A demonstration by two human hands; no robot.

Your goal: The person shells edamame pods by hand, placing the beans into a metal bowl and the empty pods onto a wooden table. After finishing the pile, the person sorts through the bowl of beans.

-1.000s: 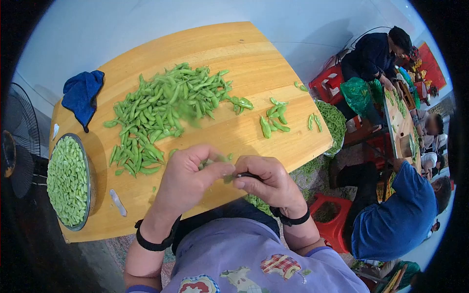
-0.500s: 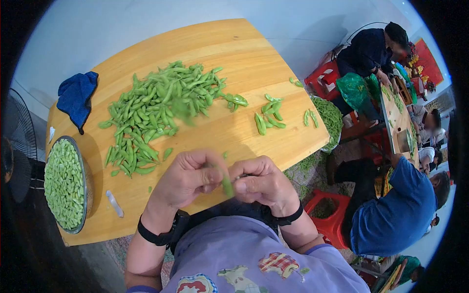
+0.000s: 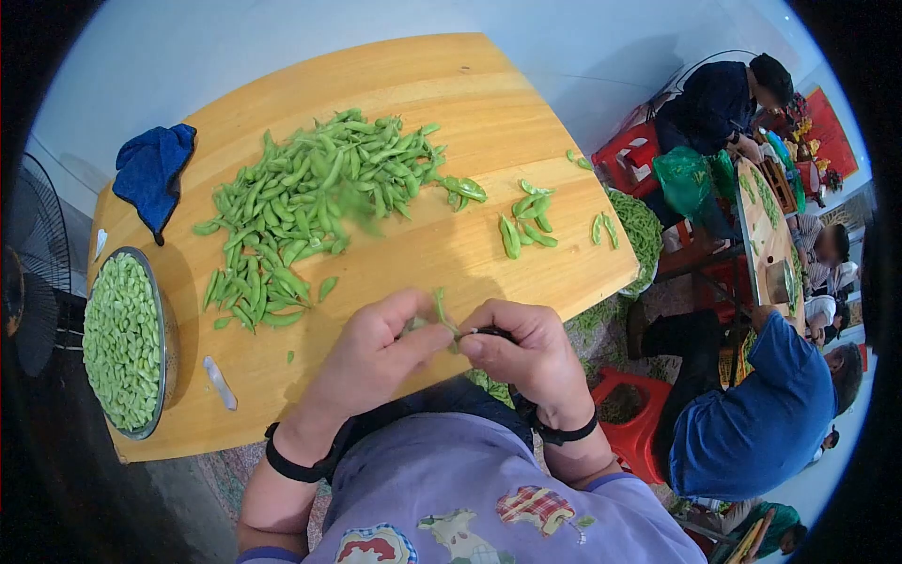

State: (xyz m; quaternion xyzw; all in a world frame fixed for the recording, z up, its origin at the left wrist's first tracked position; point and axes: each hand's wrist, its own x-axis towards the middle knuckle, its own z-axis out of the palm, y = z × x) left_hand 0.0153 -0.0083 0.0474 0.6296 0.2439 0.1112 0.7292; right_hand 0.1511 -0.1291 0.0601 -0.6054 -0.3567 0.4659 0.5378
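Observation:
My left hand [image 3: 381, 355] is closed around a green edamame pod [image 3: 442, 308], whose split-looking end sticks up between the two hands above the table's front edge. My right hand [image 3: 531, 355] meets it there, thumb and fingers pinching a small dark tool [image 3: 492, 331]; its kind is mostly hidden. Beyond my hands lies a large heap of whole pods [image 3: 319, 179] on the wooden table [image 3: 404, 258]. To the left, a metal bowl [image 3: 169, 352] is full of shelled green beans [image 3: 120, 348].
A blue cloth [image 3: 153, 174] and a whitish strip [image 3: 220, 383] lie on the table, with several stray pods [image 3: 528, 221] at right. A fan [image 3: 38, 254] stands left. To the right are a red stool [image 3: 631, 423], a basin of pods [image 3: 637, 235] and people at another table.
The pod has gone from hanging down between my fingers to pointing upward. My left hand has shifted slightly right, and the dark tool in my right hand shows more clearly.

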